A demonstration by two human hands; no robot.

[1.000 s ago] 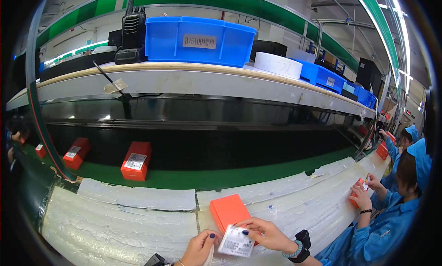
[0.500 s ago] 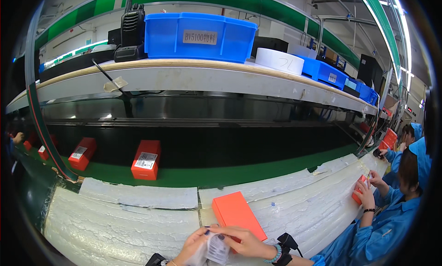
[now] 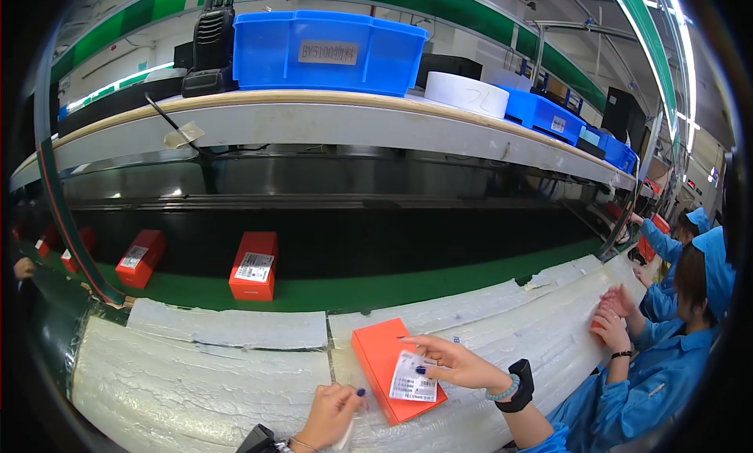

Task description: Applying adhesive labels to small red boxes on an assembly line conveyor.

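An orange-red box [image 3: 382,342] lies tilted on the plastic-wrapped bench in front of me. Over its near part, my right hand [image 3: 463,367] pinches a white printed label [image 3: 412,381] between thumb and fingers. From this view I cannot tell whether the label touches the lid. My left hand [image 3: 333,412] is beside the box's near left corner, fingers curled in. A pale slip [image 3: 344,437] shows below those fingers, mostly hidden by the hand.
Several labelled red boxes, one of them a red box [image 3: 253,266], stand on the green conveyor [image 3: 329,292] beyond the bench. Above runs a shelf [image 3: 314,123] with a blue bin [image 3: 325,53] and a walkie-talkie [image 3: 210,49]. To the right, co-workers in blue [image 3: 667,374] handle a red box.
My hands have moved apart. The right hand has carried the label over the box, while the left has stayed low near its corner. The nearest co-worker's hands have shifted on their box.
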